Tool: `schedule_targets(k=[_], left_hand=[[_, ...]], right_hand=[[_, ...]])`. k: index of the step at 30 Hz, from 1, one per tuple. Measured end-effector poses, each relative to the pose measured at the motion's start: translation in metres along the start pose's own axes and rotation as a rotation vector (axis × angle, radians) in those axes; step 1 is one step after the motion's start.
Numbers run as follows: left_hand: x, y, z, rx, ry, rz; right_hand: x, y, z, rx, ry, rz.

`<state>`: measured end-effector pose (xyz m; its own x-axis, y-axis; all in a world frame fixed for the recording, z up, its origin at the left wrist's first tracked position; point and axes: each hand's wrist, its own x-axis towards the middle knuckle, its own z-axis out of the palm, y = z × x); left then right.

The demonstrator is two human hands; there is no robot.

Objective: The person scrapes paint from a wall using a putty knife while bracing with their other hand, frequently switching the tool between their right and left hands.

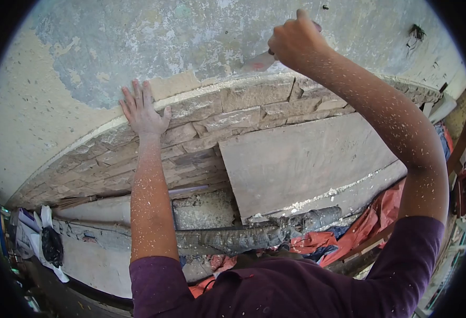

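Note:
My left hand lies flat with fingers spread on the wall, over the upper edge of the stone cladding. My right hand is closed around the handle of a scraper, whose flat blade points left and lies close to the wall surface. Most of the handle is hidden by my fingers. The wall shows a patchy grey-blue area where paint is gone, bordered on the left by cream paint. Pale flakes cover both forearms.
A large grey board leans against the stone cladding below my hands. Debris lies along its lower edge. Red-orange sheeting is bunched at the lower right. Plastic bags sit at the lower left. Dark wires stick out of the wall.

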<state>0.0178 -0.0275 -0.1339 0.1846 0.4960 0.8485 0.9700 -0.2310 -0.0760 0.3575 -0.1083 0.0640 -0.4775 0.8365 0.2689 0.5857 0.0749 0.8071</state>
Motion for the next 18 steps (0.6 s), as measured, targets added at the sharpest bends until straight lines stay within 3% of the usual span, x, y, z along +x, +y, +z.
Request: schedule_targets(k=[2,6,12,14,16,18], left_hand=[[0.002,0.001,-0.004,0.045,-0.056,-0.021],[0.002,0.001,-0.005,0.011,-0.050,-0.034],[0.004,0.002,-0.005,0.082,-0.120,-0.065],[0.002,-0.002,-0.003,0.023,-0.051,-0.017],[0.003,0.000,-0.009,0.072,-0.119,-0.054],[0.003,0.003,-0.011,0.115,-0.191,-0.092]], right_hand=[[0.008,-0.010,-0.001,-0.061,-0.234,-0.017],[0.010,0.015,0.006,0.086,-0.098,-0.154],[0.005,0.069,0.009,0.641,-0.290,-0.023],[0.000,0.068,0.025,0.807,-0.372,0.064],[-0.005,0.066,0.006,0.905,-0.524,0.139],[-0.008,0.070,-0.006,1.060,-0.437,0.124]])
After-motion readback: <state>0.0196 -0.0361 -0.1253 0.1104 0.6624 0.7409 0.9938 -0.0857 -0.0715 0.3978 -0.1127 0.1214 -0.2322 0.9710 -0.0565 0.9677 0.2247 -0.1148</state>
